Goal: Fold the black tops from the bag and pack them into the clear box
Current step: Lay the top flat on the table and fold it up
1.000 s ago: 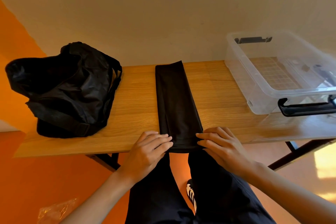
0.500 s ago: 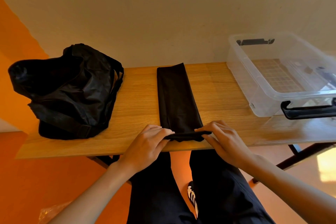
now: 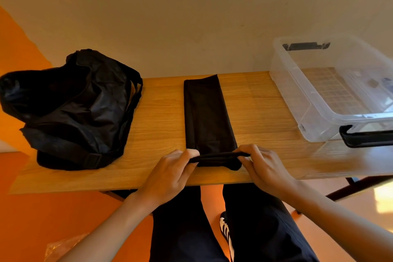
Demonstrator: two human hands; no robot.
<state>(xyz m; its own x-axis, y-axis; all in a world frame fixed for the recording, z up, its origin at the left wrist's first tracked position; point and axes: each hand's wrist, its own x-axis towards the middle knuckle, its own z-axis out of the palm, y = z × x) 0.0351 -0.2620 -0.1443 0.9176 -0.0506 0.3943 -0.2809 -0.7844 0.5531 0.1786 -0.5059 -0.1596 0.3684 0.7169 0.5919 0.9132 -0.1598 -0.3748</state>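
- We see the left hand [image 3: 168,173] and the right hand [image 3: 265,168] side by side near the front edge of the wooden table [image 3: 161,112].
- The fingers of each hand are curled. Each hand pinches one corner of the black top [image 3: 207,112], so both hands hold it.
- The end of the top between the fingers is lifted a little off the table and bunched into a thin roll.
- The rest of the top lies flat in a long strip. It runs away from the fingertips to the far edge of the table.
- The black bag [image 3: 72,108] sits on the table, well off to the left of the left fingers.
- The clear box [image 3: 297,100] sits well off to the right of the right fingers, open on top, with a black handle [image 3: 365,137] on its near end.
- Below the wrists we see dark trousers [image 3: 180,229] and a striped shoe [image 3: 226,229].
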